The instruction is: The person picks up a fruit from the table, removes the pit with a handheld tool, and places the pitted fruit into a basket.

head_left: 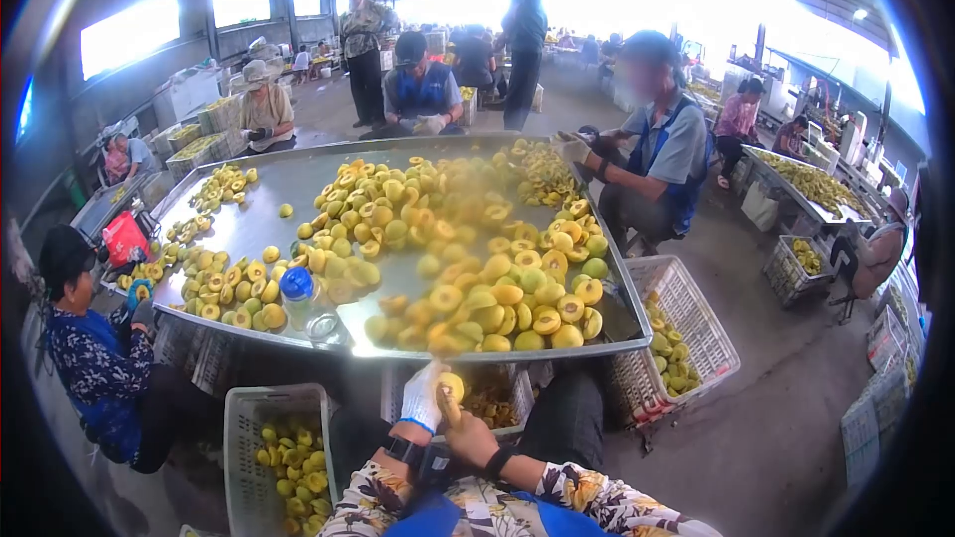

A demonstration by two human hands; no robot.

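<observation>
My left hand [421, 397], in a white glove, is closed around a yellow peach half [453, 383] just past the near edge of the table. My bare right hand [474, 440] grips a small tan-handled tool [451, 410] held against the fruit; its working end is hidden. In front lies a metal table [398, 313] heaped with halved yellow peaches [507, 303], their cut faces and pit hollows showing. A clear plastic jar with a blue lid [296, 284] stands by the table's near edge. Below my hands, a crate [519, 393] holds brownish scraps.
A white crate of peach pieces [234, 457] sits by my left leg, another crate [711, 343] at right. Co-workers sit around the table: one at left [95, 368], one at right [662, 149], others at the far side. A second loaded table [786, 164] stands at right.
</observation>
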